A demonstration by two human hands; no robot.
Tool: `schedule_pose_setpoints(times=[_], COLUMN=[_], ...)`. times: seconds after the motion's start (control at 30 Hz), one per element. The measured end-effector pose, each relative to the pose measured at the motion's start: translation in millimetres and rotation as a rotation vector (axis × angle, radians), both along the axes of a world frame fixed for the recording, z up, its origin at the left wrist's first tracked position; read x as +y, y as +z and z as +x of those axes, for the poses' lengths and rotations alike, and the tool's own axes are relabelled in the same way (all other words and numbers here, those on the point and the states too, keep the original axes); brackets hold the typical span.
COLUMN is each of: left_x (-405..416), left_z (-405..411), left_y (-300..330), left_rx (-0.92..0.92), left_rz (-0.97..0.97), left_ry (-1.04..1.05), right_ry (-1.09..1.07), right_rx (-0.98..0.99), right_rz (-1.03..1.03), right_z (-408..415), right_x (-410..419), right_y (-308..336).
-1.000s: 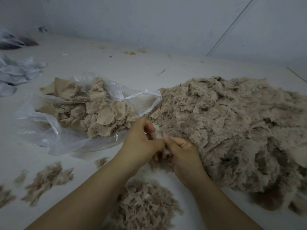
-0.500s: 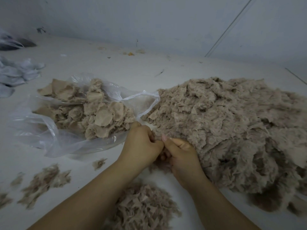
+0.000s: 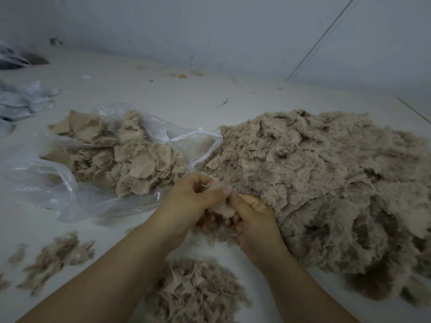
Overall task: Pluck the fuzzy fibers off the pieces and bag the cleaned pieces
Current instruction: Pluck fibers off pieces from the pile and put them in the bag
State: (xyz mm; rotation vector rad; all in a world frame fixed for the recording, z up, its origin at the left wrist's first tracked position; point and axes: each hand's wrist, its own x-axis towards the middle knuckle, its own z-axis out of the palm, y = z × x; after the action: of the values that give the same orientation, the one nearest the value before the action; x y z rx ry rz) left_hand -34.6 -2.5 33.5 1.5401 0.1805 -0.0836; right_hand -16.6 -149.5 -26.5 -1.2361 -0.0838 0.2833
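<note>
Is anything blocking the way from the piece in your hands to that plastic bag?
Nothing visible does. Both hands, left and right, hold the piece just right of the bag, whose open mouth faces them.

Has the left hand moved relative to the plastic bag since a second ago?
Yes, slightly. The left hand has shifted up and away from the camera, closer to the plastic bag mouth, while pinching the piece.

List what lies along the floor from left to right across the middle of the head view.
White crumpled plastic → clear plastic bag of cleaned pieces → left hand → right hand, both gripping one piece → big fuzzy pile.
</note>
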Motion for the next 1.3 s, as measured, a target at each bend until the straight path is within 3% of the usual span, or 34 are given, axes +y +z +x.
schedule_pose_setpoints(times=[0.27, 0.53, 0.73, 0.87, 1.1, 1.23, 1.3], left_x=[11, 30, 16, 13, 14, 13, 15], left_z=[4, 1, -1, 1, 4, 9, 7], left_y=[-11, -9, 0, -2, 0, -2, -2], left_rx=[-0.025, -0.027, -0.016, -0.124, -0.122, -0.129, -0.115], left_rz=[-0.258, -0.174, -0.042, -0.042, 0.012, -0.010, -0.038], left_ry=[0.240, 0.238, -0.037, 0.037, -0.034, 0.128, 0.091], right_ry=[-0.098, -0.105, -0.080, -0.083, -0.066, -0.067, -0.082], right_rx=[0.084, 0.060, 0.012, -0.004, -0.021, -0.034, -0.011], right_rz=[0.052, 0.048, 0.014, 0.001, -0.022, -0.016, 0.010], right_z=[0, 0, -3, -3, -2, -3, -3], right_x=[3, 3, 3, 4, 5, 4, 3], right_y=[2, 4, 7, 7, 8, 8, 9])
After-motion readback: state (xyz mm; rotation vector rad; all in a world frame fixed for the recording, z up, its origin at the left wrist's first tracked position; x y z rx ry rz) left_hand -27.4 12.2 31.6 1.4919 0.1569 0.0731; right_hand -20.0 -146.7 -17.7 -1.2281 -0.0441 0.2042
